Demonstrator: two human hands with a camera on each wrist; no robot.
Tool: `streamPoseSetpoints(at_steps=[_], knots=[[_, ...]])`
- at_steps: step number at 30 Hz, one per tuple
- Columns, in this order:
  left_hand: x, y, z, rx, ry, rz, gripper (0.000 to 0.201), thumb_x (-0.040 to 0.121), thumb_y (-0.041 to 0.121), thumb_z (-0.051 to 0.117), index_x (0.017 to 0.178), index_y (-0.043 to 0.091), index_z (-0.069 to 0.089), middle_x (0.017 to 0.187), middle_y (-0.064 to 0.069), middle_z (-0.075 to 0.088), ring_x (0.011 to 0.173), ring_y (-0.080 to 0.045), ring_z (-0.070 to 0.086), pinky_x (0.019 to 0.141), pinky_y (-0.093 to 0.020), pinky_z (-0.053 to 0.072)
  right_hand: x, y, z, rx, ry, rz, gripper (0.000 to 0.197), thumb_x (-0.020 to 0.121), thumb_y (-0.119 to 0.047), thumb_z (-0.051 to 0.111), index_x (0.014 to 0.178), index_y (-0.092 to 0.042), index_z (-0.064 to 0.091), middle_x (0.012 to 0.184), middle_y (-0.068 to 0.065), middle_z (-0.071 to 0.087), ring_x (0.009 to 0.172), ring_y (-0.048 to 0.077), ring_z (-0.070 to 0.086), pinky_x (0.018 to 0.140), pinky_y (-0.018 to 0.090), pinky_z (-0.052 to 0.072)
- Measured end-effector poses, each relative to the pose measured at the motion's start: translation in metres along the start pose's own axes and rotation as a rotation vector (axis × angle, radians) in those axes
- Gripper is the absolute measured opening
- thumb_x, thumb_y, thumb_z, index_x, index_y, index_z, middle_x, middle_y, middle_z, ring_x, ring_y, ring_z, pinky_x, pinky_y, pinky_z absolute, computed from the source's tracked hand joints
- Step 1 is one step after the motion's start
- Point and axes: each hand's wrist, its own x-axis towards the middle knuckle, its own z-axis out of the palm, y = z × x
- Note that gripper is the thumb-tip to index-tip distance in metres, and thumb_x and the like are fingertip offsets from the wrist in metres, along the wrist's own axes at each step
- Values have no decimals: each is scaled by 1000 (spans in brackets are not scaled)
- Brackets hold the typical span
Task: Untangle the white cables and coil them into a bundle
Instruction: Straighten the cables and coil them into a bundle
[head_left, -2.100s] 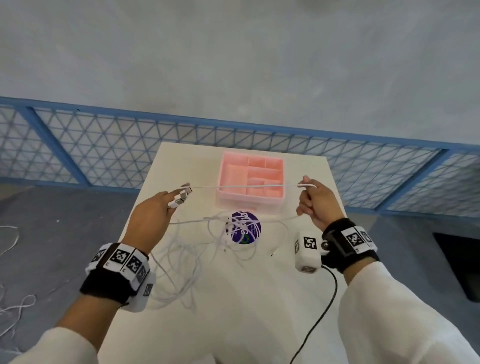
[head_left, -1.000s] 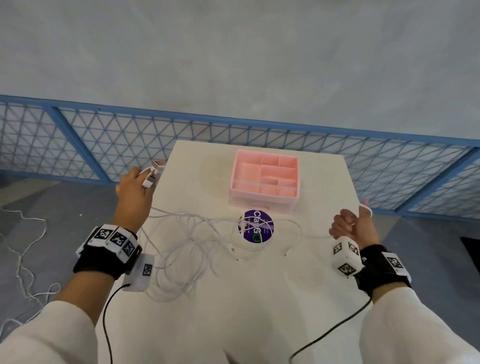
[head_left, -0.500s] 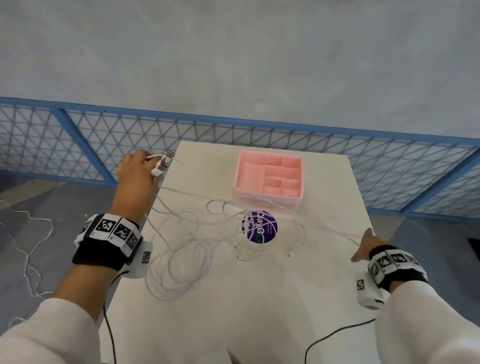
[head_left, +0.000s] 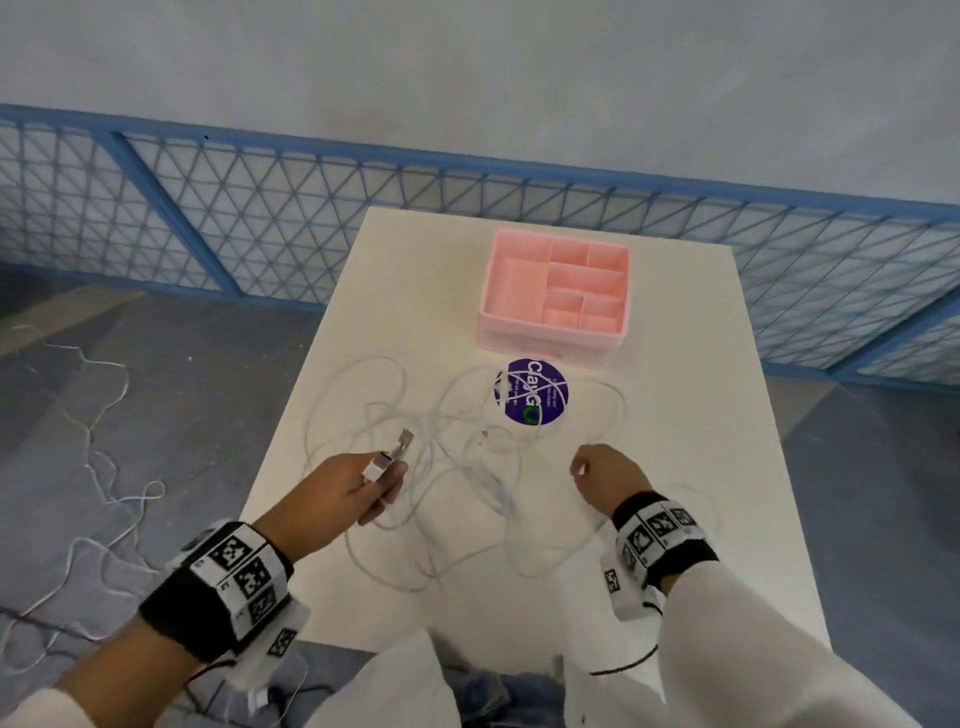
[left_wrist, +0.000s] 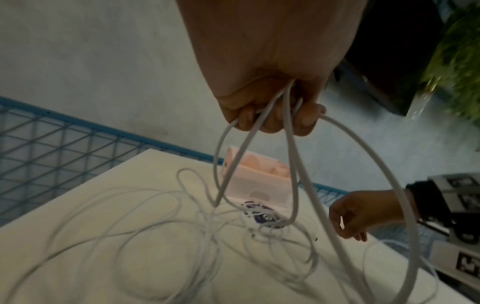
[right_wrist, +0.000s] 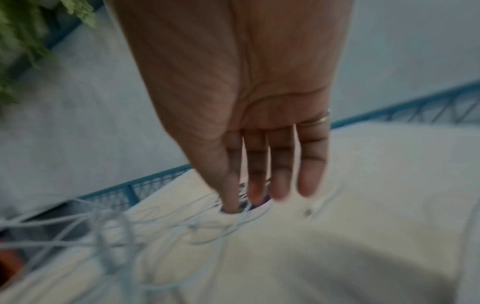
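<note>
A loose tangle of white cables sprawls over the middle of the white table. My left hand hovers above the table's left front and grips several cable strands, with the USB plugs sticking out past thumb and forefinger. In the left wrist view the strands hang in loops from my curled fingers down to the tangle. My right hand is over the table right of the tangle. Its fingers are straight and blurred in the right wrist view, just above the cables, holding nothing.
A pink compartment box stands at the back of the table, with a round purple sticker in front of it under some strands. A blue mesh fence runs behind. More white cable lies on the floor to the left.
My left hand came back from beyond the table's left edge to the front centre, still holding the plugs. My right hand let go of the stretched strand and moved in over the table; the cables fell slack.
</note>
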Motion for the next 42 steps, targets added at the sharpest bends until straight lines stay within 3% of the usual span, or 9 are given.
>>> streamPoseSetpoints(at_steps=[4, 9, 13, 16, 22, 28, 30, 33, 42], knots=[[-19, -30, -1, 99, -1, -110, 43, 95, 45, 42, 63, 18, 55, 47, 5, 55, 43, -6, 47, 52, -18, 38, 4, -47, 39, -28, -398, -97, 38, 72, -27, 76, 105, -13, 62, 119, 7, 58, 112, 23, 53, 94, 29, 42], [-29, -52, 8, 200, -61, -161, 42, 98, 39, 40, 65, 21, 60, 70, 17, 67, 66, 5, 57, 63, -12, 35, 2, -69, 75, 184, -285, -85, 37, 75, -29, 73, 106, -10, 64, 115, 7, 61, 108, 22, 56, 95, 29, 43], [-28, -62, 26, 219, -93, -205, 38, 97, 39, 44, 69, 21, 61, 74, 12, 64, 70, 6, 55, 66, -12, 35, -2, -81, 81, 712, -500, 145, 14, 90, -21, 52, 89, -10, 60, 80, 7, 69, 61, 8, 61, 53, 17, 44], [-26, -65, 34, 267, -146, -154, 33, 94, 25, 49, 63, 31, 56, 74, 12, 63, 74, 0, 58, 70, -15, 36, -7, -87, 82, 1017, -670, 254, 32, 91, -47, 46, 97, -16, 51, 70, 3, 69, 65, 18, 64, 58, 25, 45], [-16, -56, 32, 417, -159, -24, 26, 93, 21, 51, 70, 23, 61, 68, 16, 58, 62, 1, 53, 64, -8, 35, 0, -79, 69, 938, -389, 189, 21, 85, -22, 65, 73, -14, 49, 55, 1, 37, 42, 11, 29, 38, 18, 24], [-10, -67, 15, 538, -139, -4, 19, 93, 30, 45, 87, 19, 60, 96, -3, 66, 88, -21, 61, 75, -23, 40, 10, -33, 2, 743, -69, 26, 17, 85, -6, 52, 82, -19, 63, 57, -4, 55, 40, 9, 37, 36, 17, 27], [-5, -70, 16, 641, -109, 100, 37, 88, 39, 38, 89, 15, 65, 91, -3, 66, 75, -23, 62, 69, -30, 46, 7, -23, -16, 770, -71, -8, 25, 81, -1, 56, 78, -24, 65, 57, -7, 57, 41, 6, 36, 40, 17, 26], [5, -60, 19, 796, -141, 241, 20, 82, 33, 47, 78, 29, 66, 80, 11, 65, 52, -9, 55, 55, -18, 36, 0, -14, -31, 971, -60, -8, 21, 77, -3, 63, 73, -23, 63, 62, -3, 46, 51, 9, 31, 45, 16, 25], [12, -9, 11, -71, 194, 315, 21, 93, 20, 47, 110, 26, 57, 99, 14, 60, 79, -12, 63, 79, -18, 45, -15, 11, -54, 1015, 265, 143, 23, 85, -32, 64, 89, -9, 61, 70, 0, 58, 55, 12, 38, 50, 22, 32]])
